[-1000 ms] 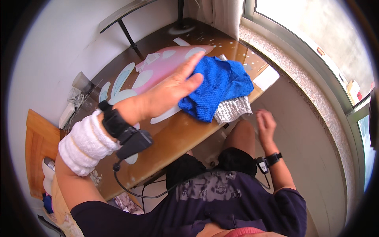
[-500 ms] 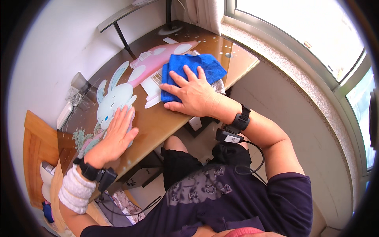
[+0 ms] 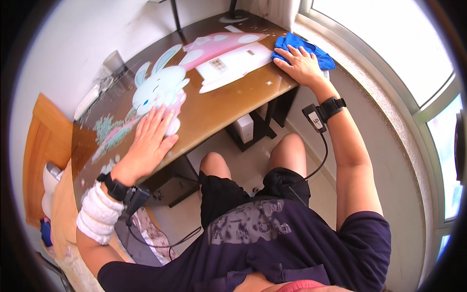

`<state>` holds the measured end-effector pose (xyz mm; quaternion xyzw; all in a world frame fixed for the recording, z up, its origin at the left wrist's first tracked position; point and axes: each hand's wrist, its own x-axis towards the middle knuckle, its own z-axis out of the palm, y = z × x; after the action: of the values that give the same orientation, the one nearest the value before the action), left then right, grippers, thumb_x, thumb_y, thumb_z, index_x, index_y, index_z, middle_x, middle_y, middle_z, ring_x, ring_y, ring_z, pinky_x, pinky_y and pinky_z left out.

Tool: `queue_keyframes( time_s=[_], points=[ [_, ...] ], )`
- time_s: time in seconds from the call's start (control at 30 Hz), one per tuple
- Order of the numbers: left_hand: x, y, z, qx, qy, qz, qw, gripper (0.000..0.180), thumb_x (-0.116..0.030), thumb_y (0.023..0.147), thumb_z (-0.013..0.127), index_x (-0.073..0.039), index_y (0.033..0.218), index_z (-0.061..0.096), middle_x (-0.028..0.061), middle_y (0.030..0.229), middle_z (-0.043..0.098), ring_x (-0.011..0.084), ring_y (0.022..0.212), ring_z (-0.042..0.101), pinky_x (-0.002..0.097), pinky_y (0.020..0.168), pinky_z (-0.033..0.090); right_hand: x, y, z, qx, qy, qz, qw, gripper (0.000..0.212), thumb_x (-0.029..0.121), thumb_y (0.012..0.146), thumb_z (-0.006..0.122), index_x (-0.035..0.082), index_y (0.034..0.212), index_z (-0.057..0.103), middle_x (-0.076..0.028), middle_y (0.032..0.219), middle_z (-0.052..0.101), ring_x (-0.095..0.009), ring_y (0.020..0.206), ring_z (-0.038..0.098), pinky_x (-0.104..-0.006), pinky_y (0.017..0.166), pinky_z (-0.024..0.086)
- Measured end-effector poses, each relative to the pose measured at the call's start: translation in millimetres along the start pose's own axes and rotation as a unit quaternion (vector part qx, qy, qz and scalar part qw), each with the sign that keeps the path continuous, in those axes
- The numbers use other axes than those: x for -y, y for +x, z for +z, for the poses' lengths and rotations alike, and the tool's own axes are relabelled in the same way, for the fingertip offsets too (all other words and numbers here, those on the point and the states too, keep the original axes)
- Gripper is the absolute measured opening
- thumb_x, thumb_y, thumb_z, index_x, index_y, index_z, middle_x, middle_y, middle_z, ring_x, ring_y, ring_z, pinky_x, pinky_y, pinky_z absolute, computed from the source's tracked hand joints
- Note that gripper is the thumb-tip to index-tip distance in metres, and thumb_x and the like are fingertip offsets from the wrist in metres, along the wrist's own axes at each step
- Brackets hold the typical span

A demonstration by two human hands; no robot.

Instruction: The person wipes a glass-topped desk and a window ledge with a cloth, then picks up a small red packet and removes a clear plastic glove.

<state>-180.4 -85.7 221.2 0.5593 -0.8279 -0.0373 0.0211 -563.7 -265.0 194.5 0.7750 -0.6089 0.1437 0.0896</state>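
My right hand lies flat, fingers spread, on a folded blue cloth at the right end of the desk. Part of the cloth reaches over the desk's edge beside the window wall. My left hand rests palm down near the desk's front edge, fingers stretched and holding nothing. Under the hands is a brown, glossy desk top. On it is a printed white rabbit, which the left fingertips partly cover, with a pale house picture to its right.
A grey translucent cup stands by the wall at the desk's left, near a white box-like item. Black posts rise at the back. The window sill runs along the right. Below the desk is a white box.
My right hand has slid the blue cloth rightward and away to the desk's right end, uncovering the house picture. The left hand stays flat on the desk, while the view has shifted somewhat.
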Motion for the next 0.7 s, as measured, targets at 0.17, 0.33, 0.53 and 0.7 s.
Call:
queue_keyframes(
  time_s=[0.17,0.33,0.53,0.7],
  points=[
    [-6.8,-14.8,2.1,-0.015,0.002,-0.010,1.000,0.066,-0.050,0.093,0.032,-0.007,0.142,0.021,0.0159,0.147,0.018,0.0300,0.138,0.011,0.0420,0.111,0.007,65.3,-28.2,0.2,-0.071,0.059,-0.180,0.979,0.045,0.047,0.091,0.035,0.022,0.124,0.051,-0.008,0.129,0.048,-0.033,0.122,0.040,-0.0487,0.100,0.029],
    [-22.6,-35.6,-1.1,-0.036,0.062,0.016,0.997,0.073,-0.053,0.088,0.041,-0.006,0.141,0.022,0.0169,0.146,0.021,0.0301,0.137,0.014,0.0431,0.111,0.008,158.8,-68.7,-10.4,-0.119,0.178,-0.312,0.926,0.040,0.038,0.087,0.049,0.013,0.117,0.056,-0.011,0.123,0.053,-0.034,0.116,0.046,-0.0431,0.099,0.033],
    [-21.4,-51.3,13.6,-0.142,0.143,0.006,0.979,0.074,-0.004,0.068,0.067,-0.006,0.134,0.035,0.0113,0.139,0.037,0.0284,0.128,0.035,0.0407,0.104,0.030,183.7,-84.6,-4.3,-0.229,0.205,-0.493,0.814,0.043,0.039,0.078,0.060,0.018,0.115,0.055,-0.006,0.117,0.054,-0.026,0.111,0.050,-0.0408,0.094,0.039],
    [-21.2,-55.0,18.4,-0.165,0.119,0.003,0.979,0.074,0.012,0.065,0.056,-0.007,0.133,0.037,0.0103,0.136,0.040,0.0290,0.127,0.037,0.0381,0.104,0.032,98.3,-63.7,7.3,-0.276,0.134,-0.449,0.839,0.041,0.029,0.073,0.066,0.022,0.113,0.057,-0.001,0.114,0.057,-0.023,0.106,0.054,-0.0373,0.089,0.044]
  ],
)
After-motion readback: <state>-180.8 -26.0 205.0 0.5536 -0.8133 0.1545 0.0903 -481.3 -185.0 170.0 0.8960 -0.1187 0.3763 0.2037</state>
